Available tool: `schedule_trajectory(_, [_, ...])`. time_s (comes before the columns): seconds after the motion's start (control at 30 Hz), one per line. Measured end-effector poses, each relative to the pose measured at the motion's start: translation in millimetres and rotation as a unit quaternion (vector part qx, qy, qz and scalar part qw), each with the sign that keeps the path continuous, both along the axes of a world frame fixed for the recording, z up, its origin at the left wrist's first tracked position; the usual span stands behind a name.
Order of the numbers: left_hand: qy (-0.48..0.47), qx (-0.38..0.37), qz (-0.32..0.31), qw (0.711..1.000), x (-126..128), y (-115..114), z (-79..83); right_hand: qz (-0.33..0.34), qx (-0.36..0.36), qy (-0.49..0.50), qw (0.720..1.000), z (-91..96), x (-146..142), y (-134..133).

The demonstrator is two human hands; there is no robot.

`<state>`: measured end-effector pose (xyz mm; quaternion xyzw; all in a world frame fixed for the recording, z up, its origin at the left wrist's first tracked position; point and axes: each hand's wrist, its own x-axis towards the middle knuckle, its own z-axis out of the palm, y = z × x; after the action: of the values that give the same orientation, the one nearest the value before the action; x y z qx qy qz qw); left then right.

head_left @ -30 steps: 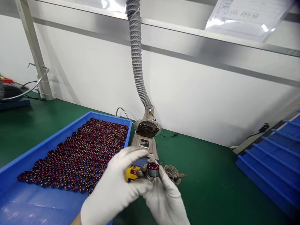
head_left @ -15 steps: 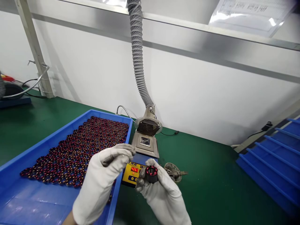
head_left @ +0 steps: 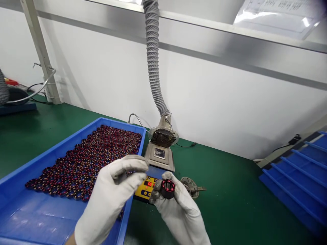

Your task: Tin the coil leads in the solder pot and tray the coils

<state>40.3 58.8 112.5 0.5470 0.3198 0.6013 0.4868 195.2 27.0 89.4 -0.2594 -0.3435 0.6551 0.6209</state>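
Between the thumb and fingers of my right hand, in a white glove with darkened fingertips, is a small black ring-shaped part with red marks around its upper rim. My left hand, gloved in white too, hovers to the left of it near the tray's right edge. Its fingers curve with a gap above the thumb, and nothing shows between them. Just behind both hands stands a solder pot with a yellow control panel and a red digital display, partly covered by my hands.
A blue tray on the left holds many similar rings. A grey exhaust hose comes down to a hood over the pot. A round metal skimmer-like tool lies on the green bench. Blue ribbed trays stand at right.
My left thumb and fingers have parted from a near pinch. The right hand keeps the ring, and the view has shifted slightly. The display reading looks different.
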Motion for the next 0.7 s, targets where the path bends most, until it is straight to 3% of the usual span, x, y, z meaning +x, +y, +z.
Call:
schedule_trajectory(0.1, [0.099, 0.013, -0.079, 0.992, 7.0, 0.7, 5.3, -0.032, 0.016, -0.008, 0.999, -3.0, 0.9, 1.7])
schedule_trajectory(0.17, [0.1, 0.044, -0.098, 0.989, 13.8, -0.4, 6.7, -0.067, 0.037, -0.027, 0.997, -8.7, 2.2, 6.2])
schedule_trajectory(0.3, [0.077, 0.133, -0.029, 0.988, 13.7, -6.4, 2.0, -0.113, 0.114, -0.088, 0.983, -19.5, 4.9, 18.0])
schedule_trajectory(0.37, [0.037, 0.129, 0.007, 0.991, 7.9, -8.2, -0.4, -0.186, 0.167, -0.136, 0.959, -21.7, 4.1, 20.1])
schedule_trajectory(0.47, [0.02, 0.064, 0.045, 0.997, 5.0, -6.5, -0.6, -0.327, 0.237, -0.225, 0.887, -23.5, -1.5, 16.2])
schedule_trajectory(0.6, [-0.002, -0.088, -0.119, 0.989, 22.0, -2.5, -2.1, -0.439, 0.335, -0.352, 0.756, -29.6, -15.3, 7.5])
schedule_trajectory(0.67, [-0.072, -0.12, -0.149, 0.979, 32.2, -1.7, -6.1, -0.487, 0.349, -0.382, 0.704, -32.9, -21.7, 5.3])
schedule_trajectory(0.7, [-0.105, -0.12, -0.136, 0.978, 35.4, -1.3, -8.2, -0.502, 0.348, -0.385, 0.692, -33.8, -23.8, 4.9])
